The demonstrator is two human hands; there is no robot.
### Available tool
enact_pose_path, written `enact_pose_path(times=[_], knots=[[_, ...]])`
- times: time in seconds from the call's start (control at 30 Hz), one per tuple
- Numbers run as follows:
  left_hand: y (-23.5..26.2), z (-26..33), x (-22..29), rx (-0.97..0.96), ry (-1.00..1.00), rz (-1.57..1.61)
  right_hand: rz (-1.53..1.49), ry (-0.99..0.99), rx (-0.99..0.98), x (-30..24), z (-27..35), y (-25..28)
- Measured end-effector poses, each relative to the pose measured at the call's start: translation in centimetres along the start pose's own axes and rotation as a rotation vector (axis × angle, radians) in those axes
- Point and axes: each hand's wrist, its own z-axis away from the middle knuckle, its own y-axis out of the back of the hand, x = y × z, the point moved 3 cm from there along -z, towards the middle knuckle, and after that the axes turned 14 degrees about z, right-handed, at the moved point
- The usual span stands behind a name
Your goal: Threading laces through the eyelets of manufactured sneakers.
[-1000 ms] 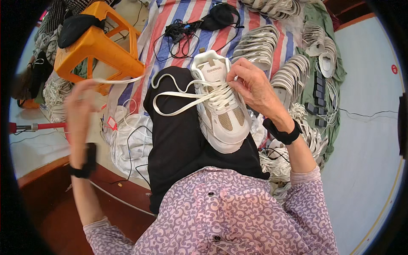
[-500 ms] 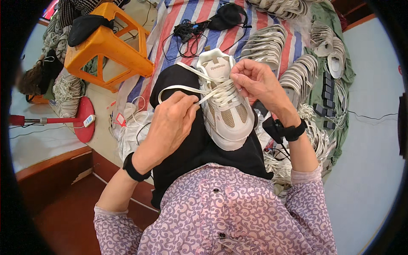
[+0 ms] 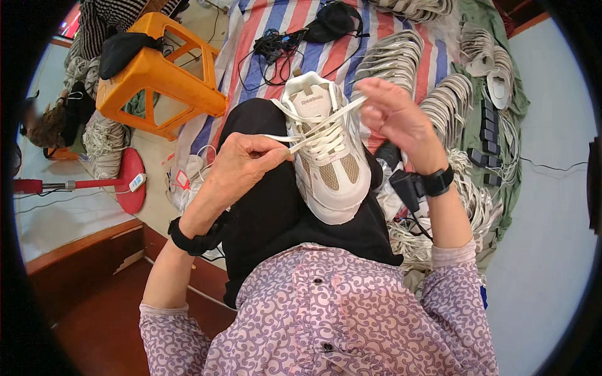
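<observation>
A white and beige sneaker [image 3: 342,193] rests on my lap over black trousers, its toe pointing toward me. White laces [image 3: 326,143] cross its front through the eyelets. To the left of the shoe, my left hand [image 3: 246,164] pinches a lace between thumb and fingers. My right hand [image 3: 394,116] is up beside the shoe's collar on the right, closed at the end of a lace that stretches taut across the tongue. Its fingertips are slightly blurred.
An orange plastic stool [image 3: 160,81] holding a black cap stands at the left. Ahead, a striped sheet [image 3: 276,22] bears tangled black cables [image 3: 273,53] and rows of shoe uppers [image 3: 392,56]. Bundled laces [image 3: 473,207] lie at the right, and a red round base [image 3: 133,188] at the left.
My right hand has drawn a lace up and to the right, so it now spans the tongue. My left hand has shifted slightly left and turned, still pinching a lace.
</observation>
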Motion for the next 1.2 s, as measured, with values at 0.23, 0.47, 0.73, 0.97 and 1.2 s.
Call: enact_pose_path(times=[0.23,0.47,0.73,0.97,1.2], knots=[[1.2,-0.2,0.0,-0.075,-0.004,-0.097,0.800,0.558,0.321,-5.5,1.9,13.9],[-1.4,-3.0,1.7,0.140,-0.449,-0.262,0.655,0.361,0.493,-13.3,1.4,22.9],[-2.5,-4.3,2.0,0.124,-0.510,-0.506,1.284,0.665,0.171,-1.0,1.0,-0.7],[-2.7,-4.5,2.0,0.126,-0.637,-0.479,1.396,0.732,0.201,0.0,1.5,-3.9],[-1.3,-3.0,1.5,0.177,-0.570,-0.481,1.328,0.821,0.119,-0.5,0.5,-3.8]])
